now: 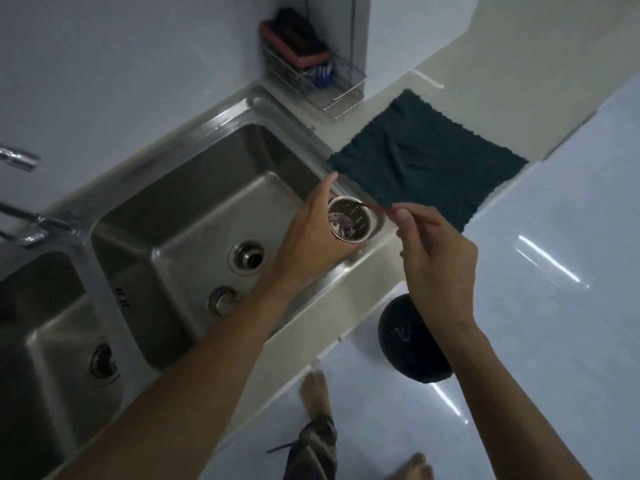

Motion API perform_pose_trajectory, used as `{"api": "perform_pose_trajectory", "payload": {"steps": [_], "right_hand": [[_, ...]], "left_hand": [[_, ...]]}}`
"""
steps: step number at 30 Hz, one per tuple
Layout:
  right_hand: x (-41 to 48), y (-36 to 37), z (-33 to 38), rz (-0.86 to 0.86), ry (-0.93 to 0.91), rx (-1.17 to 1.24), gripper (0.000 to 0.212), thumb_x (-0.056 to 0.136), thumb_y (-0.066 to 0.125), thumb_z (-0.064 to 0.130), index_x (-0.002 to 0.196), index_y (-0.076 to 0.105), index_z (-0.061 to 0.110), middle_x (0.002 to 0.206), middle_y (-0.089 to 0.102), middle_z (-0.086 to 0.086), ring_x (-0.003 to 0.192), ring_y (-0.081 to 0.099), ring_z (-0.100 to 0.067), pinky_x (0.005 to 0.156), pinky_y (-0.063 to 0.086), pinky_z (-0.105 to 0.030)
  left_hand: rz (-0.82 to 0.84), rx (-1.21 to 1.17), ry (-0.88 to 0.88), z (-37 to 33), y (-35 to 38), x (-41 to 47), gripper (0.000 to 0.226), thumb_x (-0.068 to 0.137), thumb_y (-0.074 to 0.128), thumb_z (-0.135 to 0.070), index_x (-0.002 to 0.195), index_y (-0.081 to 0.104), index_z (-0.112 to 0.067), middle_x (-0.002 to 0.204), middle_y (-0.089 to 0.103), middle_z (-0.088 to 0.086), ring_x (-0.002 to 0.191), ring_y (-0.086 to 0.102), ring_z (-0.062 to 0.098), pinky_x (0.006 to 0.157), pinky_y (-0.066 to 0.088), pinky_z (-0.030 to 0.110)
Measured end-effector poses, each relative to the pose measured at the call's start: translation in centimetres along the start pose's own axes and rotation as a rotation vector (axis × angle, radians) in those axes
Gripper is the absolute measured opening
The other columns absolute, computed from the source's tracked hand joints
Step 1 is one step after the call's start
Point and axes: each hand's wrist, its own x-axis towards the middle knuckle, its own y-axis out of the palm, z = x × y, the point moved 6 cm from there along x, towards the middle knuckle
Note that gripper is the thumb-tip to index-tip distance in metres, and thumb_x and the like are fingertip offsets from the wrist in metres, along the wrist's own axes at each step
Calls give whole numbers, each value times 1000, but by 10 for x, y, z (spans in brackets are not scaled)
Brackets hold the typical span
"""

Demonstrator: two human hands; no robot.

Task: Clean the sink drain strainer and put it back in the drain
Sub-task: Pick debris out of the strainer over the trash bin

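strainer [351, 220]: round perforated cup, dark residue inside | left hand [313, 233] wrapped around it | right hand [436, 261] pinching thin red stick [381, 208] | stick tip unclear

drain [250, 259] open, basin [194, 202] free, plug [223, 300] nr drain

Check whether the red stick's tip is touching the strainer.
Touching. In the head view the right hand pinches the red stick, whose tip runs over the rim of the strainer held in the left hand, meeting its perforated inside.
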Motion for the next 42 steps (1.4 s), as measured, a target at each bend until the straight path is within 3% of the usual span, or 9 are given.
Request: {"api": "perform_pose_trajectory", "payload": {"steps": [4,10,13,15,19,21,28,35,42], "right_hand": [[-19,-99,-29,-135,80,33,22,104,57,36,111,74,26,104,75,17,92,71,-4,73,63,-35],[-72,-213,-126,-279,270,5,21,102,58,35,107,76,25,102,75,20,93,71,-7,71,63,-35],[-105,-224,-191,-280,356,8,18,102,58,35,104,76,30,100,73,24,92,71,-3,67,59,-20],[-130,-210,-241,-240,412,5,15,101,60,35,103,75,32,98,73,26,92,69,2,65,51,-8],[-178,-144,-355,-149,532,-5,12,98,68,29,106,76,33,97,72,28,92,67,7,74,53,-9],[-195,-100,-408,-141,565,16,13,97,69,28,108,76,32,98,70,30,93,67,8,80,54,-9],[-242,-4,-551,-371,724,59,14,99,67,20,108,78,20,103,76,14,94,69,-1,90,56,-21],[-270,44,-594,-357,804,53,16,99,66,21,110,78,19,104,76,10,94,69,-5,90,58,-27],[-260,53,-590,-283,791,-65,15,100,64,18,108,76,16,103,75,6,93,67,-9,89,50,-14]], "left_hand": [[91,-88,96,-83,81,-25,120,58,93,-58,152,22,-39,126,55,-19,114,58,1,88,46,6],[282,-174,60,-124,232,-73,109,60,94,-55,145,27,-43,135,57,-14,122,58,8,98,52,23],[339,-148,9,-96,296,-92,92,59,93,-55,132,40,-41,125,59,-20,114,60,4,94,54,24],[360,-108,3,-66,334,-99,80,60,93,-53,124,47,-38,116,60,-23,107,60,-2,89,53,21],[440,-7,40,14,408,-110,74,65,94,-45,125,54,-30,119,62,-15,110,59,4,93,54,28],[494,33,75,57,440,-113,73,67,93,-43,127,55,-28,120,62,-11,109,59,4,91,52,19],[643,156,92,187,510,-118,75,66,95,-40,129,56,-26,120,65,-11,109,62,1,88,47,8],[744,271,168,235,549,-125,69,73,91,-34,132,58,-19,127,60,-2,113,59,7,97,47,15],[868,400,287,234,561,-112,74,73,89,-21,138,58,-10,128,55,5,111,58,15,98,49,23]]}}
